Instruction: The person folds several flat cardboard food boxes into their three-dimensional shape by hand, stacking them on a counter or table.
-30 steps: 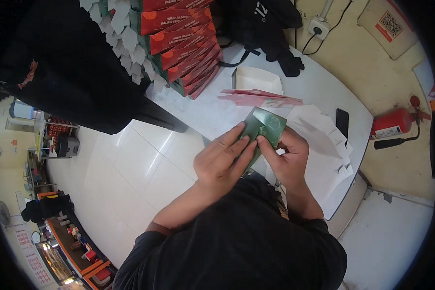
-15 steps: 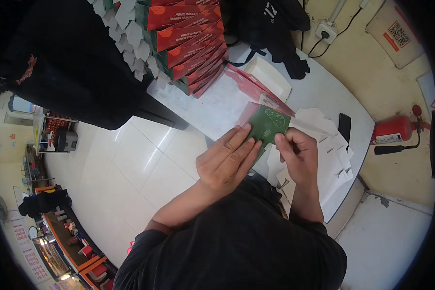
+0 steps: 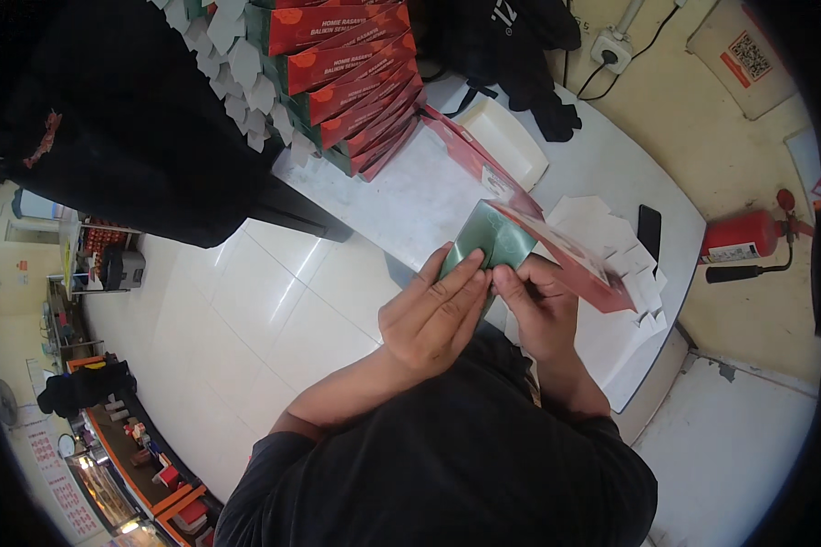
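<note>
Both hands are on a cardboard carton with a green panel and a red, printed side that juts out to the right. My left hand is closed on the green panel's left part, its fingers lying over the near edge. Gripping the other side, my right hand has its thumb on the green face, close to the left fingertips. A crease runs through the green panel between the hands. The carton's underside and the right fingertips are hidden. Just beyond the hands, a separate red carton piece rests on the white table.
A tall stack of red and green cartons rises at the table's far left. White flat card pieces lie right, near a black phone. A cream tray and black bag are farther back. A fire extinguisher hangs right.
The green panel has gone from flat to creased and tilted. The carton's red side has swung into view on the right. My right hand has moved slightly left, closer to my left hand.
</note>
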Available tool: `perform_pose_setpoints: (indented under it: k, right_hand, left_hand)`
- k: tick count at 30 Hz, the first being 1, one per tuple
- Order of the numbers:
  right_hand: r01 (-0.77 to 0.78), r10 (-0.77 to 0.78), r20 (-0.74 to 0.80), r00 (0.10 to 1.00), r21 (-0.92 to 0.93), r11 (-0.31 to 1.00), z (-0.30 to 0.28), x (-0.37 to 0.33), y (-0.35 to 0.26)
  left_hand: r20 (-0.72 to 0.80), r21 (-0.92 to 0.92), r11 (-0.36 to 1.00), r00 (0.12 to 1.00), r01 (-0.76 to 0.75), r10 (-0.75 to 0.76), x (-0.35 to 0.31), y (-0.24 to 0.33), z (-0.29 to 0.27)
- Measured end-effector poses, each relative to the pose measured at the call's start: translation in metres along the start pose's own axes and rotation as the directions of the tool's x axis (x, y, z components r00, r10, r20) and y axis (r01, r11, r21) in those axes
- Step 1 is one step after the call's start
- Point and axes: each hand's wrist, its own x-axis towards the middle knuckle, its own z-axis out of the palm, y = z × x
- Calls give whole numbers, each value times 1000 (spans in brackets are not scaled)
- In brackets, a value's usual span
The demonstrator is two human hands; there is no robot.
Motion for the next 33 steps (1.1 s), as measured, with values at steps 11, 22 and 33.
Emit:
perform_pose_setpoints:
  k: [11, 22, 33]
  right_hand:
    - [-196, 179, 126, 976, 135, 971, -58, -8, 39]
    - [480, -174, 450, 876, -848, 222, -165, 21, -5]
    - [518, 53, 522, 852, -852, 73, -89, 110, 115]
  left_hand:
    - [93, -328, 831, 891, 449, -445, -2, 6, 26]
    - [415, -466, 331, 533, 821, -737, 72, -64, 101]
    - [294, -254, 284, 354, 925, -888, 24, -124, 160]
